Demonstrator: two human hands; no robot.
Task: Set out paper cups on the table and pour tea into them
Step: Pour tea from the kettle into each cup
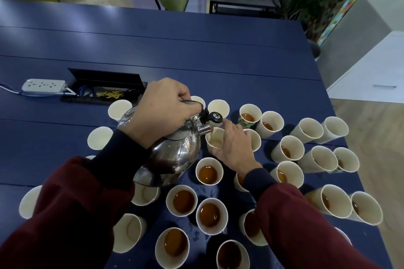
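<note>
Tipping a shiny round stainless-steel kettle (172, 155) over a white paper cup (215, 141)

The kettle was mirror-bright, its belly beaded with droplets. A thin black handle (192, 102) arched over the lid, and a black whistle cap (215, 117) was flipped up off the short spout. The left hand (161, 109) was clenched around that handle from above, holding the kettle tilted toward the right, with its spout just at the rim of the white paper cup. The right hand (231, 148) grasped that cup by its side, fingers curled round the wall. The cup's inside looked pale, and whether tea was flowing could not be made out. Whether the cup stood on the dark blue table (196, 50) or was lifted off it could not be told either. Many more paper cups stood around both hands. The tea-filled cups (209, 174) were nearest the person and off to the right, while several empty cups (119, 110) stood to the left of the kettle and behind it. A white power strip (43, 86) lay at the far left.
</note>
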